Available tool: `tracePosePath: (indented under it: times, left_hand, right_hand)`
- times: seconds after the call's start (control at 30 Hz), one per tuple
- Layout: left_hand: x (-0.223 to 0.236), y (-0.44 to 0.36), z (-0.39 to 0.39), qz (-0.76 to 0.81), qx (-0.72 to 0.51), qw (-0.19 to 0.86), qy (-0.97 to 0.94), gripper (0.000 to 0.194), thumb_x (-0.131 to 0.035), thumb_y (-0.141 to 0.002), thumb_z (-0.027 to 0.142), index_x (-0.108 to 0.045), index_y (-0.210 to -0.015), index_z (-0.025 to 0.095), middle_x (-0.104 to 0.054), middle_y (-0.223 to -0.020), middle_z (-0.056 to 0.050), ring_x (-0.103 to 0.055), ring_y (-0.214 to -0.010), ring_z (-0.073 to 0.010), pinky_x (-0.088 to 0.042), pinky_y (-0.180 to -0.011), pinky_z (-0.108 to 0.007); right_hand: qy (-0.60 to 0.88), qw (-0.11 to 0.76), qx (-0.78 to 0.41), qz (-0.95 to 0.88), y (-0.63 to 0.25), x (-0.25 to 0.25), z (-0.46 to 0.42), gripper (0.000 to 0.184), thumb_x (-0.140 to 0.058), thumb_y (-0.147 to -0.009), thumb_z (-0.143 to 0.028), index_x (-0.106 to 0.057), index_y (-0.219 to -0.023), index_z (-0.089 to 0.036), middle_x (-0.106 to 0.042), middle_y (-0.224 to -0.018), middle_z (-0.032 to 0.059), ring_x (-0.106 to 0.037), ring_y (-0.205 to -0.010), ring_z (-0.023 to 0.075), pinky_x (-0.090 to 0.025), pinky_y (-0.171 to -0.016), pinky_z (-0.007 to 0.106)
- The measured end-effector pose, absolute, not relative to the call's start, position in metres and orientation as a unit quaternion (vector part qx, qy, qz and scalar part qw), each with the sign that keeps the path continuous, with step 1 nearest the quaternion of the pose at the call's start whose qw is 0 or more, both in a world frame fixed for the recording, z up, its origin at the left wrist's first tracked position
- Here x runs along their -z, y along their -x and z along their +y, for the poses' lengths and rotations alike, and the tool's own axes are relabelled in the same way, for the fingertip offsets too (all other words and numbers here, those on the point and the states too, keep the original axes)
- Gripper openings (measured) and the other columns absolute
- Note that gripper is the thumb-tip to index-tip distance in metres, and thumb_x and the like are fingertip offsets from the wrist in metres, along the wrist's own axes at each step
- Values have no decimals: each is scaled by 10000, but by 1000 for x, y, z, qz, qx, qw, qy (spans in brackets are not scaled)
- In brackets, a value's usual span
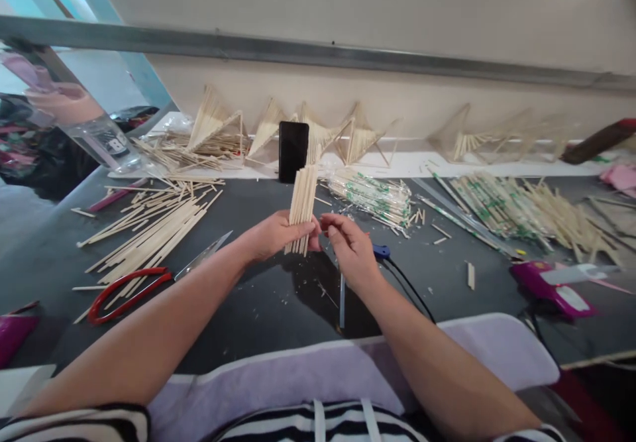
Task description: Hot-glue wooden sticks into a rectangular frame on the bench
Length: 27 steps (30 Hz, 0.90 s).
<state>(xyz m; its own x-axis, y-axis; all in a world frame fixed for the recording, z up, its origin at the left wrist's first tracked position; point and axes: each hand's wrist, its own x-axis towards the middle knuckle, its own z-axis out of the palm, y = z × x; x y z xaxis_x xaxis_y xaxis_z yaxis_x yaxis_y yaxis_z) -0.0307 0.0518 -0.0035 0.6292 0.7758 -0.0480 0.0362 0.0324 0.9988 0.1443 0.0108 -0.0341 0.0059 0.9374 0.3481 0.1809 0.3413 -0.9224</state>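
My left hand [285, 235] is wrapped around a flat bundle of pale wooden sticks [303, 197], held upright above the dark table [278, 316]. Close beside its fingers, my right hand [350, 246] is closed in a pinch; whatever lies between the fingertips is too small to make out. Under and behind the right hand shows a blue tool part with a black cord [381, 251], mostly hidden. A translucent glue stick [342, 303] sticks out below that hand. A black phone [293, 152] stands upright just beyond the bundle.
Red-handled scissors [130, 289] lie by loose sticks [159, 230] at left. Plastic-wrapped sticks [372, 197] and more sticks [497, 203] lie right, near a magenta device [551, 288]. Fan-shaped stick frames [360, 137] line the wall. A bottle [94, 130] stands at far left.
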Motion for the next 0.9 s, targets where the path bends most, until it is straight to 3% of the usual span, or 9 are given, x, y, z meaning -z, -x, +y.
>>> tracePosePath:
  times: [0.1,0.23,0.33,0.57,0.9]
  left_hand:
    - [-3,23,47,307,-181,684,-636,331,-632,-791,429,-664,-828,102,-687,-748,-86,-648,-715,-175,-514,-725,-312]
    - [-5,11,40,324,-154,733,-578,347,-702,-729,425,-671,-747,80,-674,-681,-90,-660,-676,-184,-529,-699,-318]
    - [-2,5,34,345,-195,762,-512,342,-743,-693,403,-661,-746,75,-665,-653,-77,-661,-641,-180,-539,-679,-325]
    - [16,4,26,341,-248,809,-410,303,-788,-652,332,-648,-730,74,-660,-630,-72,-660,-575,-181,-565,-651,-350]
    - [25,8,32,298,-201,854,-377,215,-645,-805,265,-664,-874,62,-723,-808,-151,-700,-767,-248,-578,-734,-403]
  right_hand:
    - [410,533,-432,-601,-143,28,7,284,-487,-887,-432,-607,-1038,-225,-588,-726,15,-597,-669,153,-512,-637,301]
    - [388,509,-530,-556,-143,27,4,332,-539,-830,-536,-586,-849,-208,-530,-586,-26,-500,-418,109,-425,-397,248]
    - [398,508,-544,-536,-144,30,6,350,-565,-811,-542,-546,-732,-202,-507,-499,-40,-486,-387,108,-403,-375,237]
    - [388,483,-578,-531,-147,32,9,315,-591,-807,-504,-581,-744,-196,-526,-461,-47,-500,-371,116,-413,-374,235]
    - [402,476,-588,-517,-153,36,15,284,-615,-800,-455,-637,-729,-181,-576,-619,-15,-477,-503,85,-403,-452,204]
